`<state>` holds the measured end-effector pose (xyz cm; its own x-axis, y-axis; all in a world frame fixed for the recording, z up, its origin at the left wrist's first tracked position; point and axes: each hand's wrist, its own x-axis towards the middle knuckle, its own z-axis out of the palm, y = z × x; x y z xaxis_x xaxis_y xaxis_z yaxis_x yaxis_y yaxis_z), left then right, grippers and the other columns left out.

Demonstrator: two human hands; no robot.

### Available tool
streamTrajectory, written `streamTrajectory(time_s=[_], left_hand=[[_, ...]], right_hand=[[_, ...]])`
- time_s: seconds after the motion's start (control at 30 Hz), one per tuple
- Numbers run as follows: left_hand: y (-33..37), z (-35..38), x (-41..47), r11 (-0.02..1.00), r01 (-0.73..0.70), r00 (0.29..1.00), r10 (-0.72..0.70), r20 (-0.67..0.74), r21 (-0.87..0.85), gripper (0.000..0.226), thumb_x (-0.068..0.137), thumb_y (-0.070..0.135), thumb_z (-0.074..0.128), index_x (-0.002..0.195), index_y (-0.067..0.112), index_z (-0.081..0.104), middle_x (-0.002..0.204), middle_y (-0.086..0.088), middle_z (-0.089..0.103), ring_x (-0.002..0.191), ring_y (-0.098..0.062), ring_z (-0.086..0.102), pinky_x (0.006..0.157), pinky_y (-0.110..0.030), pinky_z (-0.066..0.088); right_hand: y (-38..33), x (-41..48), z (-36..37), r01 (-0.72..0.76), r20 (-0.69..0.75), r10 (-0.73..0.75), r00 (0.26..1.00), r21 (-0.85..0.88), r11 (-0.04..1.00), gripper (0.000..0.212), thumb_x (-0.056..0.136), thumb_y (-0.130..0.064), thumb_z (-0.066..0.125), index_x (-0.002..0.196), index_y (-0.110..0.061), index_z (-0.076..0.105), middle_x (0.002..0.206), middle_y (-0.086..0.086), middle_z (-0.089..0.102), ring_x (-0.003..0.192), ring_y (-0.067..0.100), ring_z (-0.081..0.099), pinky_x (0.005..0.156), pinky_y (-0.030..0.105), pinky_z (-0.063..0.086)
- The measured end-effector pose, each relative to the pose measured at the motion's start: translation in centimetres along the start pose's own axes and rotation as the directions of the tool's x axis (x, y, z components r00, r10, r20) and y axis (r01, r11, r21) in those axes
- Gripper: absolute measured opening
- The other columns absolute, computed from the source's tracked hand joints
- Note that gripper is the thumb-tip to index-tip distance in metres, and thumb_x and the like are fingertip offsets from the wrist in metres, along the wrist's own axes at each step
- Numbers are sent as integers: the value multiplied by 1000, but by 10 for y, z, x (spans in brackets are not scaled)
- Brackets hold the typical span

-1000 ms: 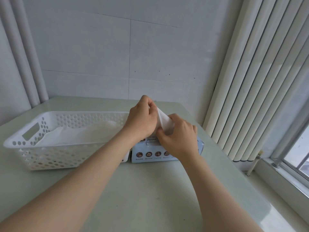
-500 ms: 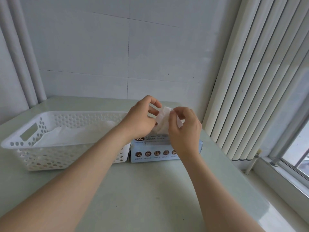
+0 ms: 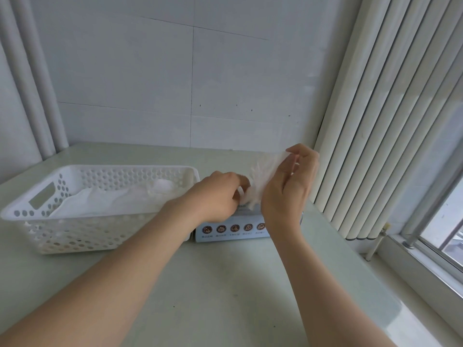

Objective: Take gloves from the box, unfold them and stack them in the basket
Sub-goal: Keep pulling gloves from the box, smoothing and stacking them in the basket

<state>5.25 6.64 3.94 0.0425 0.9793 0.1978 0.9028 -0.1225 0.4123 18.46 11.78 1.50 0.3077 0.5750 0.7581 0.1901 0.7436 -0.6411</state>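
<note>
A thin translucent glove (image 3: 260,177) is stretched between my two hands above the light blue glove box (image 3: 231,230). My left hand (image 3: 218,196) pinches its lower left end. My right hand (image 3: 290,186) pinches its upper right corner, raised a little higher. The box sits on the pale green table, mostly hidden behind my hands. Left of the box stands a white perforated basket (image 3: 37,209) holding a flat pile of unfolded gloves (image 3: 112,199).
White vertical blinds (image 3: 375,121) hang close on the right, with a window sill (image 3: 426,266) below them. A tiled wall backs the table. Two white pipes (image 3: 32,96) run down the far left corner. Bare tabletop (image 3: 200,284) lies in front of the basket and box.
My hands have pulled apart, the right one rising up and to the right, the left one dropping lower, so the folded glove has opened out between them.
</note>
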Motion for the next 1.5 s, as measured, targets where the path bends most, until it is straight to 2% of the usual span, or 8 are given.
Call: streamTrajectory(time_s=[0.23,0.43,0.63,0.83,0.93,1.03,1.17,1.5], left_hand=[[0,-1,1,998,31,993,-37,109,58,44,100,10,46,135,28,66,121,6,67,104,-19,62,93,-40,56],[-4,0,6,998,52,991,-55,123,22,21,94,17,41,85,30,53,86,4,51,79,-20,43,75,-34,39],[7,-3,-2,997,76,992,-76,103,5,36,99,24,38,64,19,33,65,-1,38,63,-22,31,60,-33,28],[10,-14,0,902,65,990,-114,-89,-426,41,105,25,40,74,25,66,88,7,70,87,-13,66,79,-33,46],[8,-25,0,628,29,991,-120,-60,-778,48,101,42,36,68,15,57,72,-4,62,68,-20,55,77,-42,40],[3,-34,1,443,100,988,-147,38,-891,76,84,81,50,108,15,79,112,-11,77,106,-29,72,98,-48,49],[6,-33,1,557,53,973,-215,-82,-829,34,91,51,77,104,20,82,106,-8,80,102,-29,77,99,-49,59],[-1,-42,-3,489,55,963,-257,-84,-871,57,86,51,65,107,-2,70,104,-25,69,93,-47,65,86,-45,48]], right_hand=[[-9,3,-4,18,-122,-19,992,-9,1000,17,111,-12,36,116,-15,51,110,10,51,97,24,51,86,39,46],[-12,4,-5,34,-110,-35,993,-9,999,17,111,-23,32,115,-30,47,107,13,52,91,29,52,81,50,49],[-20,8,-5,99,-178,-102,979,-28,995,17,111,-5,36,114,-10,52,113,7,49,104,23,50,91,21,41],[-15,-1,-1,106,19,-105,994,-41,994,18,109,-5,41,113,-4,59,114,8,52,98,2,51,87,26,47],[-17,-4,-2,194,133,-190,973,-21,981,16,101,2,49,106,-3,63,113,9,51,101,14,55,90,26,47],[-20,-8,-4,297,198,-289,937,-10,955,14,89,5,57,96,-2,68,113,12,50,108,7,54,94,14,39],[-23,-13,-3,330,237,-325,915,23,944,14,76,1,61,86,-5,69,118,15,48,117,1,50,97,19,42],[-34,-6,-6,-402,335,346,876,114,908,46,95,-19,68,136,-31,53,112,-2,70,90,21,72,78,40,61]])
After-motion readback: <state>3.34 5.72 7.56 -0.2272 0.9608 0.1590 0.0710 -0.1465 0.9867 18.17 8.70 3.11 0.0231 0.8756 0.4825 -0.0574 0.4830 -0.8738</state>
